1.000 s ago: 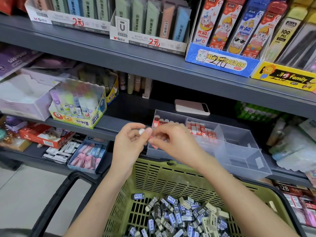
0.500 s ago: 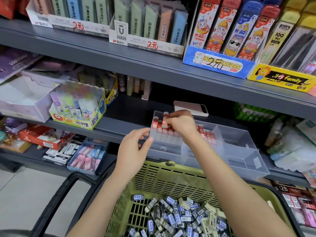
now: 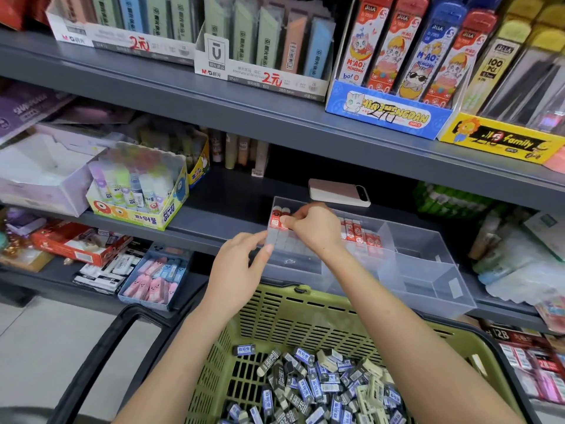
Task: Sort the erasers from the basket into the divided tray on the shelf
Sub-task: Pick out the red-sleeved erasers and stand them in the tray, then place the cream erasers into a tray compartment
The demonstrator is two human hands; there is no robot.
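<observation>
Reaching over the green basket (image 3: 308, 304), the right hand (image 3: 315, 231) sits in the far-left compartment of the clear divided tray (image 3: 428, 270), its fingers curled and its thumb pinched against the red erasers (image 3: 275, 218) standing upright in a row there. More red-sleeved erasers (image 3: 357, 232) stand in the compartment just to the right, partly hidden behind the wrist. The left hand (image 3: 238, 270) is relaxed, its straight fingertips touching the tray's near-left corner wall and holding nothing. The tray rests on the middle shelf (image 3: 214, 221), its right compartments showing bare bottoms. Near the camera, the basket holds a loose pile of blue and black erasers (image 3: 321, 387). A pink phone (image 3: 336, 192) lies just beyond the tray, and a box of glue sticks (image 3: 137, 194) stands well to the left.
</observation>
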